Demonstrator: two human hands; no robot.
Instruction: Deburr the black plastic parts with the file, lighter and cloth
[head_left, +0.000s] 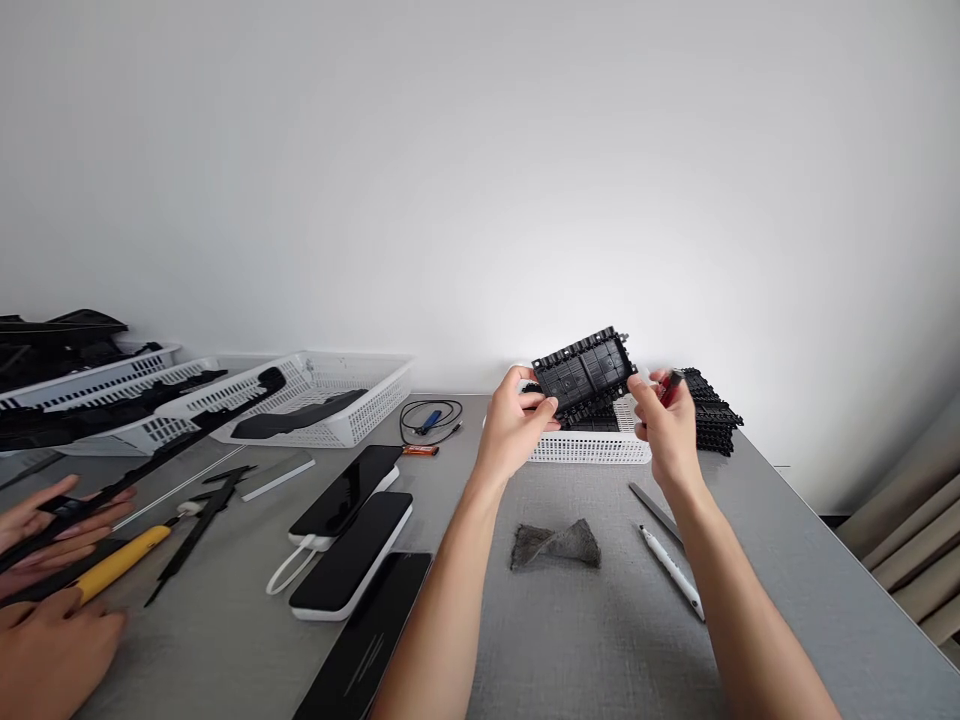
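Observation:
A black rectangular plastic part [585, 375] with ridged edges is raised and tilted above a white perforated basket [592, 448]. My left hand [517, 420] grips its left end between thumb and fingers. At its right end, my right hand [664, 415] is closed around a small red and black tool [670, 387], with the thumb and a finger close to the part's corner. Similar black parts lie in the basket, and a stack of them [715, 412] stands just right of it. A crumpled grey cloth [556, 545] lies in front.
A white marker [671, 573] and a flat grey strip [655, 510] lie near my right forearm. Phones [352, 550], a caliper [199, 530] and a cable [431, 421] lie leftward. Another person's hands [60, 600] hold a long black part at far left, before white baskets [360, 405].

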